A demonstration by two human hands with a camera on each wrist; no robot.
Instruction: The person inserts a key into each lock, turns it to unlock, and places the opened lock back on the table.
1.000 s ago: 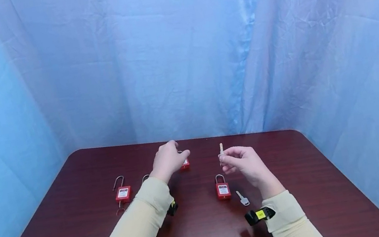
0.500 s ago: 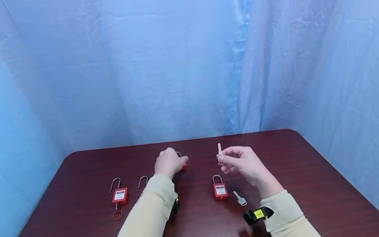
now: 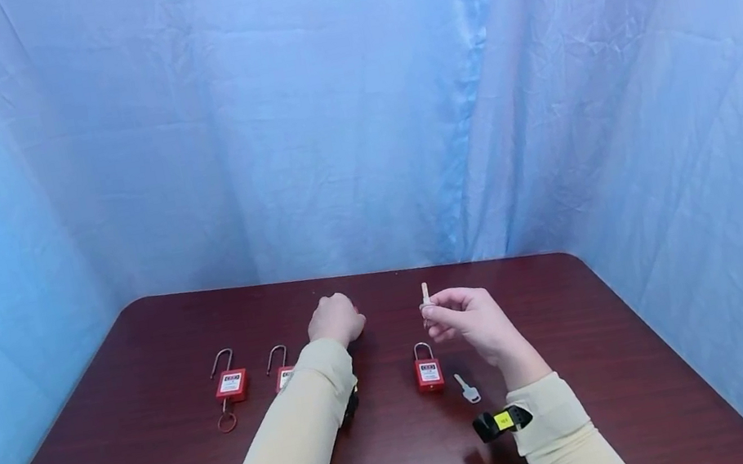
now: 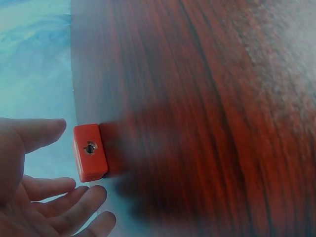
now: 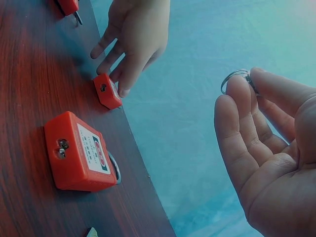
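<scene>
Nearest the person: two cream sleeves, with a black strap bearing a yellow patch (image 3: 503, 421) on the right one. Just beyond it a small pale key (image 3: 468, 389) lies flat on the table (image 3: 588, 360). Beside that key a red padlock (image 3: 429, 372) lies with its steel loop pointing away; the right wrist view shows a boxy plastic body with rounded corners, a white label on the face and a keyhole in the base.

Right hand (image 3: 465, 321): raised above the table, palm turned toward the person, thumb and forefinger pinching a second key (image 3: 425, 295) upright, blade up (a thin wire ring (image 5: 234, 78) hangs at the fingertips in the right wrist view). The other fingers are loosely curved.

Left hand (image 3: 336, 319): reached further out, knuckles up, cupped over a small red padlock (image 4: 90, 152) on the table. Fingers are curled toward it and the fingertips sit at its body, but I cannot tell from the pictures whether they actually grip it. This padlock is hidden under the hand from the head view; the left wrist view shows its smooth red base with a round keyhole (picture blurred).

Left of the forearm: two more red padlocks with long open steel loops, one (image 3: 282, 374) partly covered by the sleeve, the other (image 3: 229, 385) further left with a ring (image 3: 227, 422) below it.

Table: dark red-brown wood grain, glossy, rounded far corners. Behind and at both sides hangs creased pale blue cloth (image 3: 349, 103).
</scene>
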